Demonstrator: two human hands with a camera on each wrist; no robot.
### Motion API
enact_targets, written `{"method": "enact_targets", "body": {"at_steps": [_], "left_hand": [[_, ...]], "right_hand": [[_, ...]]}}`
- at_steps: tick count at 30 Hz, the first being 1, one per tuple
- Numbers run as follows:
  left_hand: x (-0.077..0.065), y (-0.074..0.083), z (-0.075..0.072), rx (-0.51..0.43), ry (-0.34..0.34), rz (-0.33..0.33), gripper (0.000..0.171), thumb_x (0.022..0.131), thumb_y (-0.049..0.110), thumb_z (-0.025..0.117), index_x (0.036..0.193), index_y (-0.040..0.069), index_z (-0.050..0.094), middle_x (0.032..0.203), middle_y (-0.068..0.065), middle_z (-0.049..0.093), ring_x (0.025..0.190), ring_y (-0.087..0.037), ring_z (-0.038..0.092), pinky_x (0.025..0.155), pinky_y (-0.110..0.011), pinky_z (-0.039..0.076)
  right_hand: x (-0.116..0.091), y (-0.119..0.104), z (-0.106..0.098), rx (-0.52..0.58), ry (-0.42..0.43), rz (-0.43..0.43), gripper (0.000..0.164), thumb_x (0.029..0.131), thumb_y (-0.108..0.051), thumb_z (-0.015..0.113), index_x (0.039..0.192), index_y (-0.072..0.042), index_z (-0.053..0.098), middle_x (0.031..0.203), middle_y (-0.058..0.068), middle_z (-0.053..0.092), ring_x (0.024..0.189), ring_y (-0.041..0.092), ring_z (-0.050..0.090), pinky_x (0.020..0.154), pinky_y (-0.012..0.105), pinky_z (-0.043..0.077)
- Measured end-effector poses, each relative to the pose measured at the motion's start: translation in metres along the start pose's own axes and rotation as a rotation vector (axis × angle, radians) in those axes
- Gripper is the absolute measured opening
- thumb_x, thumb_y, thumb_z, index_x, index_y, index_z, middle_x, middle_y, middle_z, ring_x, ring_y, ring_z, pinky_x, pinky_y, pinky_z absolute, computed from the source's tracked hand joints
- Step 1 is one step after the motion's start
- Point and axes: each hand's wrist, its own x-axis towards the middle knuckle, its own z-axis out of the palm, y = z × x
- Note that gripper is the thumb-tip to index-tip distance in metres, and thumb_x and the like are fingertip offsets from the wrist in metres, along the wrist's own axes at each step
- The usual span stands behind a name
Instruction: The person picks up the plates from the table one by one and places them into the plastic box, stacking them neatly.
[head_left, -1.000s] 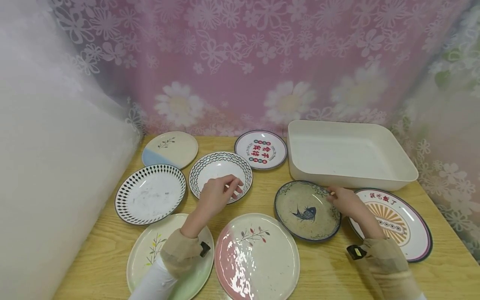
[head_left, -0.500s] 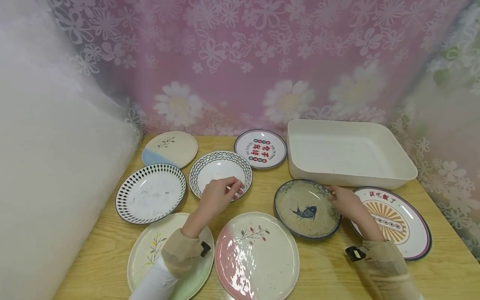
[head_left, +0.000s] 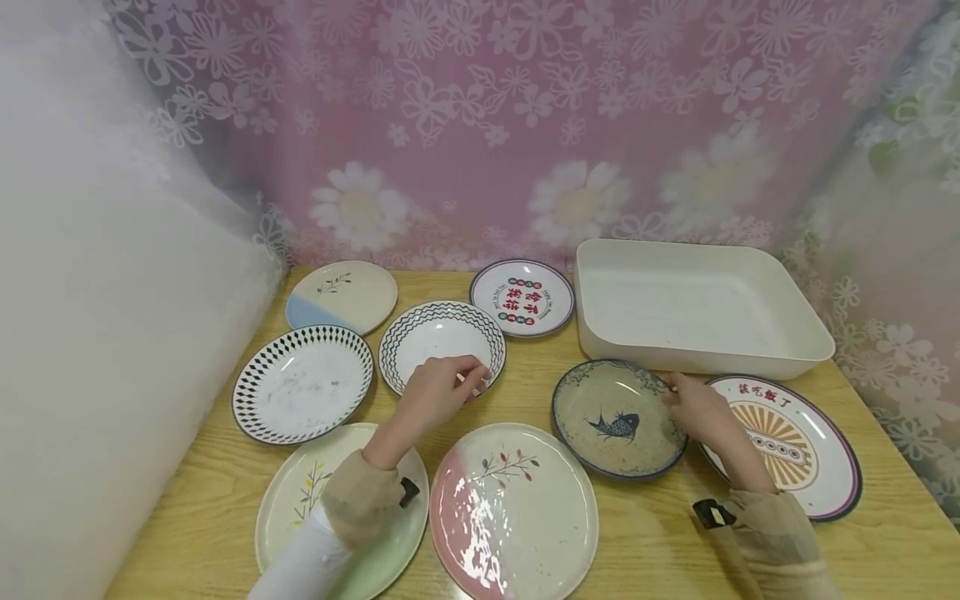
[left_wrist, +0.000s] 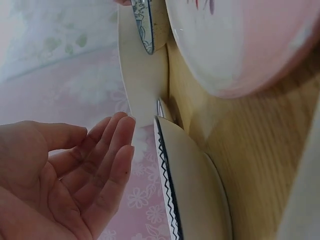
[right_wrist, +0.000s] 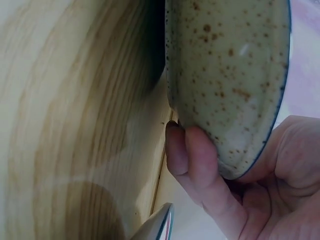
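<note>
My right hand (head_left: 699, 408) grips the right rim of a beige-grey dish with a blue fish (head_left: 621, 427). In the right wrist view, fingertips (right_wrist: 200, 155) press the speckled outer side of this dish from below, and the thumb is mostly hidden behind the rim. My left hand (head_left: 438, 390) hovers over the near edge of a white bowl-like plate with black zigzag lines (head_left: 438, 333). The left wrist view has that hand (left_wrist: 75, 175) holding nothing, its fingers loosely bent and apart from the zigzag plate's rim (left_wrist: 170, 200).
A white rectangular basin (head_left: 697, 354) stands at the back right. Around my hands lie a pink-edged plate (head_left: 540, 517), a green-edged plate (head_left: 288, 517), a diamond-rimmed plate (head_left: 303, 387), a blue-and-cream plate (head_left: 367, 296), a red-lettered plate (head_left: 487, 296) and an orange-rayed oval plate (head_left: 832, 450).
The fish dish and my right hand have shifted slightly to the right, with the grip kept. My left hand has stayed nearly in place over the zigzag plate.
</note>
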Motion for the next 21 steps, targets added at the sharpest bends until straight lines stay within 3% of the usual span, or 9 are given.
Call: {"method": "enact_targets", "body": {"at_steps": [7,14,18,21], "left_hand": [[0.019,0.009,0.003,-0.027,-0.028,0.015,0.024,0.105,0.028,0.057,0.098,0.015,0.075,0.082,0.005,0.074,0.065,-0.001,0.065,0.057,-0.025,0.048],[0.053,0.02,0.016,-0.072,-0.064,0.036,0.026,0.106,0.027,0.054,0.111,0.01,0.073,0.097,-0.001,0.076,0.078,-0.013,0.072,0.063,-0.024,0.051],[0.076,0.03,0.028,-0.064,-0.165,0.025,0.027,0.106,0.027,0.055,0.123,0.01,0.068,0.112,-0.004,0.074,0.084,-0.012,0.073,0.067,-0.022,0.053],[0.092,0.038,0.038,-0.077,-0.231,0.015,0.031,0.106,0.026,0.055,0.131,0.009,0.062,0.12,-0.008,0.072,0.086,-0.012,0.072,0.068,-0.021,0.054]], "right_hand": [[-0.006,0.003,-0.002,0.017,0.006,0.021,0.033,0.101,-0.004,0.046,0.125,0.018,0.05,0.112,0.039,0.062,0.096,0.052,0.062,0.075,0.057,0.052],[-0.017,0.004,-0.017,0.061,-0.004,0.025,0.037,0.104,-0.006,0.042,0.131,0.02,0.045,0.122,0.044,0.055,0.108,0.059,0.057,0.079,0.06,0.051],[-0.024,0.007,-0.032,0.111,0.02,-0.002,0.032,0.106,-0.005,0.039,0.126,0.019,0.048,0.1,0.037,0.058,0.08,0.043,0.058,0.064,0.046,0.048],[-0.025,0.009,-0.047,0.183,0.015,-0.007,0.033,0.108,-0.005,0.036,0.129,0.018,0.046,0.097,0.032,0.058,0.072,0.027,0.051,0.058,0.036,0.041]]}}
